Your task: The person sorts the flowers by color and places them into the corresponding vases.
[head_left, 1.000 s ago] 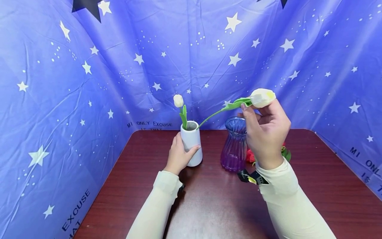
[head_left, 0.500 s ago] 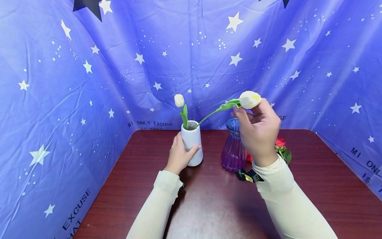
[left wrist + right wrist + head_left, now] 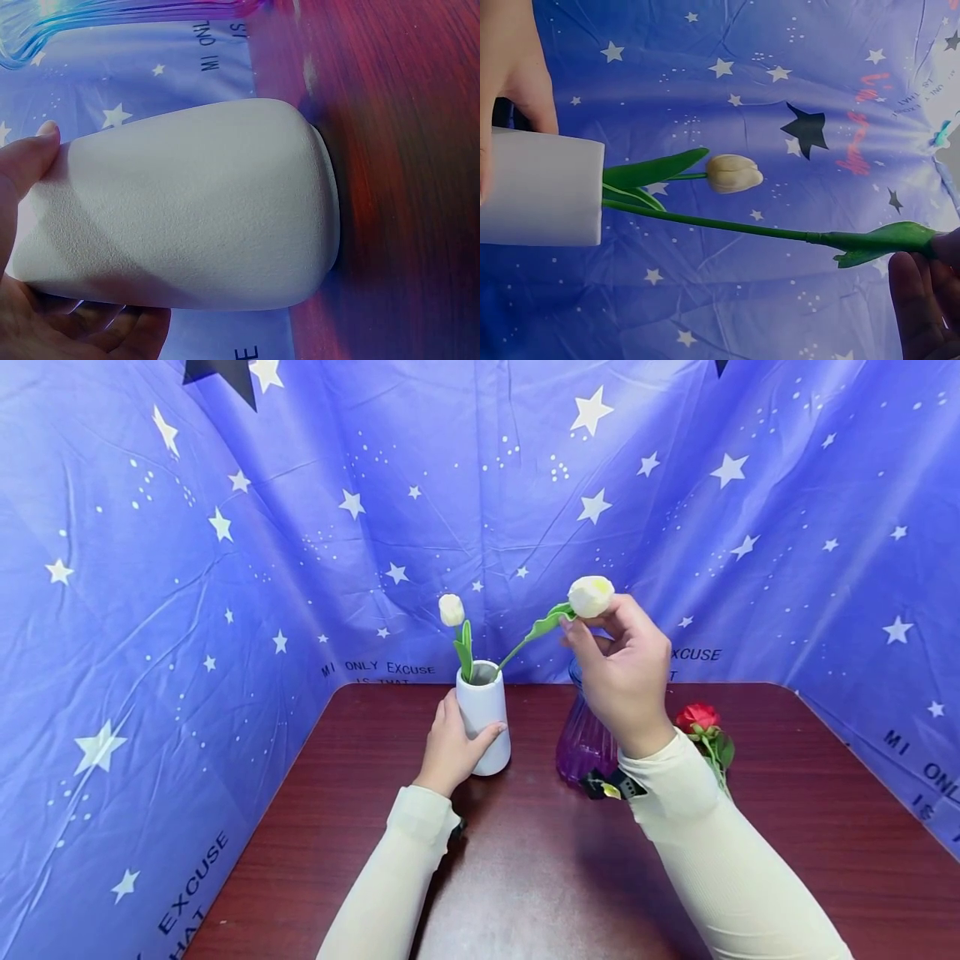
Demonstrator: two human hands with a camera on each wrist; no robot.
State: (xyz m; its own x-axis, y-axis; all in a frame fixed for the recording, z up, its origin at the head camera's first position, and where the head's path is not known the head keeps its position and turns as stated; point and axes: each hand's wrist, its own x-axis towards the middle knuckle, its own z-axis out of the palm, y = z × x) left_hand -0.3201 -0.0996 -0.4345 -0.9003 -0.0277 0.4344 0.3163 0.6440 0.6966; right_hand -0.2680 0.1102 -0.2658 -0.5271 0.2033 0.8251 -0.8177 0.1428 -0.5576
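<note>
My left hand (image 3: 452, 745) grips a white vase (image 3: 187, 210) that stands upright on the table, fingers round its left side and thumb across the front. One white tulip (image 3: 451, 610) with green leaves rises from the vase mouth. Just below its bloom, my right hand (image 3: 626, 672) pinches a second white tulip (image 3: 591, 597) by the leafy stem. That stem slants down to the left, its lower end inside the vase mouth and hidden there. In the right wrist view the green stem (image 3: 735, 226) runs from the vase rim to my fingers.
A ribbed blue-purple glass vase (image 3: 581, 747) stands right of the white one, partly behind my right hand and wrist. A red rose (image 3: 698, 718) with green leaves lies further right on the dark red table (image 3: 517, 877). A blue starry cloth (image 3: 480, 485) encloses the back and sides.
My right hand has moved left with its tulip, bringing the bloom nearer the white vase as the stem steepens. More of the red rose shows. The left hand stays on the white vase.
</note>
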